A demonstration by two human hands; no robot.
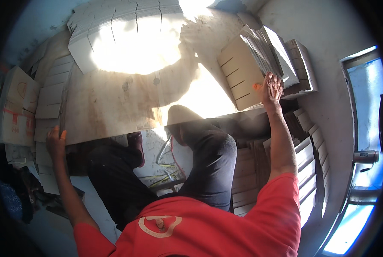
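My right hand (272, 89) rests on the near end of a stack of slotted cardboard sheets (238, 70) at the right of the table. Its thumb stands away from the fingers, and the palm is not wrapped round anything. At the table's near left corner, my left hand (55, 141) touches the edge beside a pile of pale cardboard pieces (50, 100). Its thumb is apart from the fingers, whose tips are partly hidden. Between my hands lies the brown wooden tabletop (110, 103), partly lit by strong sunlight.
A large stack of slotted cardboard (127, 21) stands at the table's far side. A printed carton (18, 107) is at the far left. More cardboard piles (247, 175) stand low beside my right leg. A window (363, 103) is in the right wall.
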